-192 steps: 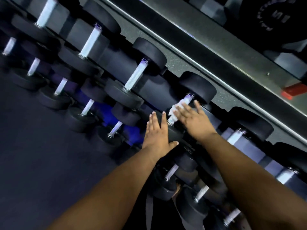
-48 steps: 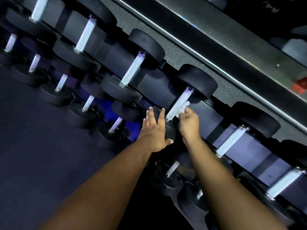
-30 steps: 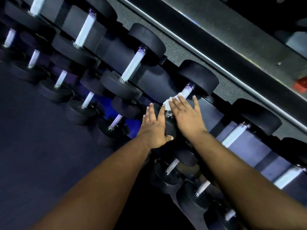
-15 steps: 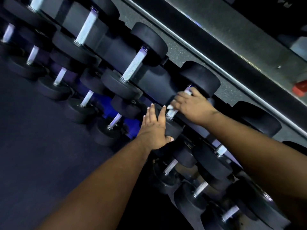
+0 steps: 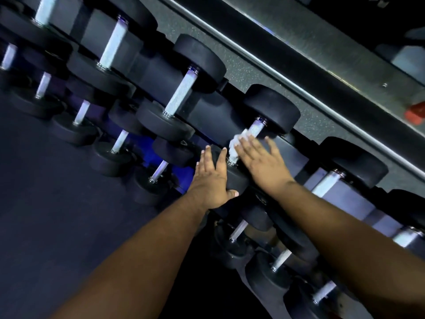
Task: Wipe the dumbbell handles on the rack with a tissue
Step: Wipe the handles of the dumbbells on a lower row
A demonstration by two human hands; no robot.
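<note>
Tiered dark rack [image 5: 213,116] runs diagonally across view, black padded cradles on its top tier. Dumbbells with black round heads and pale knurled handles lie crosswise in the cradles. Landmark: dumbbell [image 5: 264,120] with a white tissue [image 5: 238,143] on its handle. Up-left of it, neighbour dumbbell [image 5: 181,93]; down-right, another [image 5: 340,171]. Lower tier below landmark holds smaller dumbbells [image 5: 158,169]. Dark floor [image 5: 57,203] left of rack.

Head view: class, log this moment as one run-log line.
left hand: flat on near dumbbell head | right hand: straight fingers press tissue on handle | phase: wiping
</note>
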